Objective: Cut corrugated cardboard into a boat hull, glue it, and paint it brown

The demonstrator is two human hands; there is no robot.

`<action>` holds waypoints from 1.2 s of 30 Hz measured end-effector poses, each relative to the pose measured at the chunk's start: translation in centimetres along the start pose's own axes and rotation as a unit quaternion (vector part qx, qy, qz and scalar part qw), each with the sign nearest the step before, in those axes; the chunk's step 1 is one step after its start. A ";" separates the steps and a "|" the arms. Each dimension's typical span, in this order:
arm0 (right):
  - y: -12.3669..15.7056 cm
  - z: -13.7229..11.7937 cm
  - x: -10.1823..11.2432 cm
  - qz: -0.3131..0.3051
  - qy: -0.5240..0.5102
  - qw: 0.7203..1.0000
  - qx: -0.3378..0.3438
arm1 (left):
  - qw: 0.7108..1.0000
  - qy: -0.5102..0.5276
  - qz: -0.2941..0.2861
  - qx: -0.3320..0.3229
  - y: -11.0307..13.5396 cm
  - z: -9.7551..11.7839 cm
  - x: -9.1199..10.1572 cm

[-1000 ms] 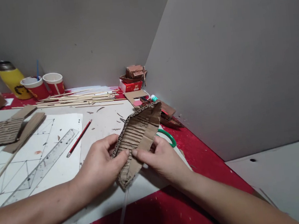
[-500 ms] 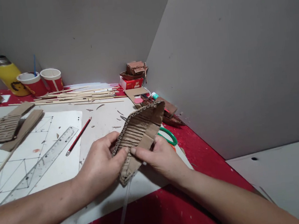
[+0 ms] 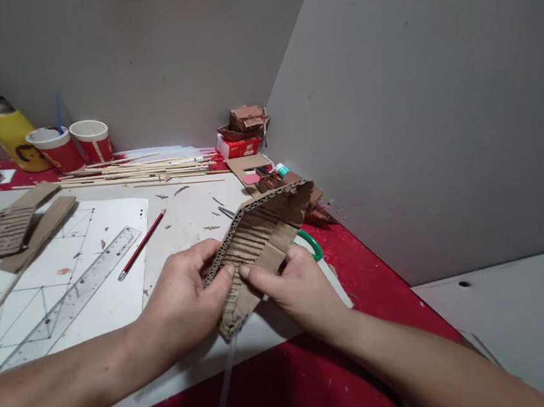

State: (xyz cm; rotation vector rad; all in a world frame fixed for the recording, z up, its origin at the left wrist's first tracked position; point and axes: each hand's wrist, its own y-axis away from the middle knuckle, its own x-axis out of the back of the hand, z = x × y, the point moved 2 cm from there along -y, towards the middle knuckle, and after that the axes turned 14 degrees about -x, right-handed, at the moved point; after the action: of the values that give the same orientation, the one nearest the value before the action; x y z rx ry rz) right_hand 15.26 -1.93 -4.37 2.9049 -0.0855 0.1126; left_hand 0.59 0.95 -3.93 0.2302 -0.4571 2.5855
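Note:
Both hands hold a piece of corrugated cardboard [image 3: 256, 241], bent along its length and creased in several lines, above the white board. My left hand [image 3: 184, 293] grips its left edge, thumb on the inner face and fingers behind. On the right side, my right hand [image 3: 300, 285] pinches it with the thumb pressed on the inner face near the other thumb. The fingers behind the cardboard are mostly hidden. Just past my right hand lie scissors with a green handle [image 3: 312, 244], partly covered by the cardboard.
A red pencil [image 3: 143, 244] and a clear ruler [image 3: 74, 292] lie on drawn paper [image 3: 122, 213]. Cardboard strips [image 3: 37, 234] are at left. Wooden sticks [image 3: 152, 171], paper cups [image 3: 91, 142] and a yellow bottle [image 3: 10, 137] stand along the back. A grey wall [image 3: 413, 117] rises at right.
The cardboard's upper right end has swung slightly right, opening its bend a little wider. Both hands keep their hold, and the view has shifted slightly.

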 end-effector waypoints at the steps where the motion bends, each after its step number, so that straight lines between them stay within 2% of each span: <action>1: -0.1 0.0 0.0 0.005 0.005 1.000 0.002 | 1.000 -0.001 0.003 0.002 0.0 0.0 0.0; 7: -0.4 0.0 0.3 -0.009 -0.015 1.000 -0.012 | 0.998 0.060 0.023 -0.023 0.0 -0.3 -0.1; 13: -0.3 0.2 0.2 -0.040 -0.028 0.999 -0.022 | 0.996 0.064 0.037 -0.045 0.0 -0.3 0.1; 16: -0.4 0.0 -0.2 -0.062 -0.024 0.998 -0.007 | 0.997 0.055 0.027 -0.036 0.1 -0.2 0.0; 20: -0.4 0.0 -0.1 -0.047 -0.004 0.999 -0.005 | 0.999 0.042 0.014 -0.003 0.2 -0.3 0.1; 28: -0.7 0.6 0.0 -0.025 0.083 0.996 0.028 | 0.997 -0.056 0.005 -0.052 0.0 -1.0 0.0; 33: -0.9 0.4 0.2 -0.051 0.055 0.997 0.009 | 0.998 0.055 0.019 -0.029 -0.5 -0.4 0.3; 36: -0.4 -0.1 1.0 -0.071 0.005 0.997 -0.029 | 0.994 0.110 0.006 0.022 -1.0 0.4 1.0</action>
State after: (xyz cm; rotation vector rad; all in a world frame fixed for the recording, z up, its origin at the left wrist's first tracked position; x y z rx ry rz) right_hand 16.23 -1.59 -4.26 2.8410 0.1177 0.0974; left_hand 0.23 2.09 -3.01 -0.0442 -0.3219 2.5960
